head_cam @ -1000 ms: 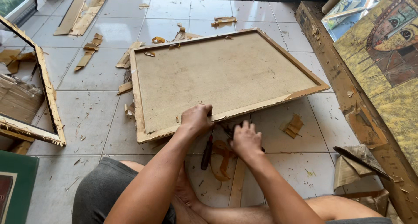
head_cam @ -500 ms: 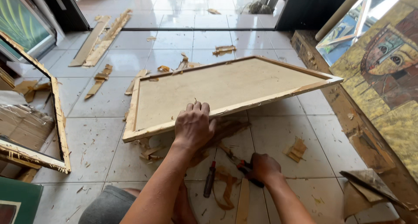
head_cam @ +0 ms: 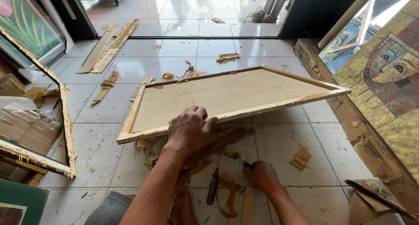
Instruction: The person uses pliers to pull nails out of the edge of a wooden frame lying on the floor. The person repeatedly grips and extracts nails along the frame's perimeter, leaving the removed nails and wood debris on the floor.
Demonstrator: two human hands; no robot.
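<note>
Canvas stretcher frame tilts up off the tiled floor, left hand clamped over its near edge; right hand closes around a small tool.

Pale tiled floor littered with wood scraps; beyond them, dark doorway post. Paintings lean right of scraps, framed picture left.

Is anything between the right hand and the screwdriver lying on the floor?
Nothing solid that I can see. The right hand, gripping a small dark tool, rests on the tiles; the screwdriver lies just to its left. Only a thin curled wood strip lies between them. The left hand holds the frame tilted above.
</note>
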